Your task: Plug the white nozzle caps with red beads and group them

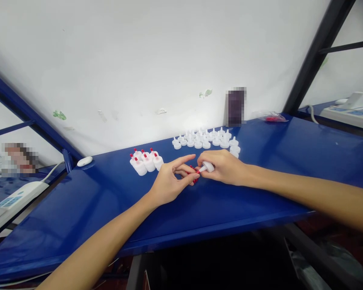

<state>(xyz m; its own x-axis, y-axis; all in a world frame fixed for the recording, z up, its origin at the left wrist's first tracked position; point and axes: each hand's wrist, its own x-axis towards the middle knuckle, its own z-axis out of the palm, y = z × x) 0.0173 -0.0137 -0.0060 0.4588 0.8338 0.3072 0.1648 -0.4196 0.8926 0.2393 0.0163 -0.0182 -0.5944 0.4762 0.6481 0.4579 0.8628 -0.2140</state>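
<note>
The right hand (226, 167) pinches a white nozzle cap (209, 166) tilted on its side, while the left thumb and forefinger, on the left hand (167, 183), appear to pinch a small red tip (197, 172) at its narrow end — the fingers hide the exact contact. A crooked push could leave that tip askew or let it slip free. Loose red tips (195, 181) lie just beneath the fingers; a low knuckle might scatter them across the smooth blue table (230, 205) — perhaps over its near edge.
</note>
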